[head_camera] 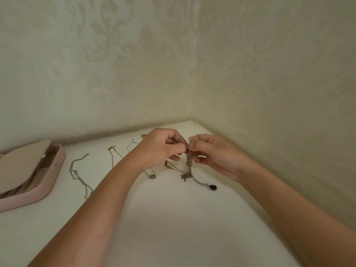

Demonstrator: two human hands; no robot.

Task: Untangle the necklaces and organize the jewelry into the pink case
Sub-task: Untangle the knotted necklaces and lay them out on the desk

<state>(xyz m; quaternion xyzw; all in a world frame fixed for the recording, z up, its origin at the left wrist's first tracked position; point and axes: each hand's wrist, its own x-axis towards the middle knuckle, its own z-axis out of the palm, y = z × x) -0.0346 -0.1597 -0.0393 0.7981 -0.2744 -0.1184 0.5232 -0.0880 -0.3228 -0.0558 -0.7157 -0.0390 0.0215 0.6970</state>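
Soft, dim yellowish light sits evenly around me, a faint shadow pools on the table (173, 237) toward 6 o'clock, edges bowing.

Case (54, 173): 1. Single necklaces (74, 172) (111, 149) (152, 176): 3 visible. Tangle (189, 162): 1, chain count unreadable. Dark pendant (212, 187): 1.

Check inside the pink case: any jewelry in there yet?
Only beige lining shows in the visible strip of the pink case; no jewelry seen. Its half-raised lid covers most of the interior.
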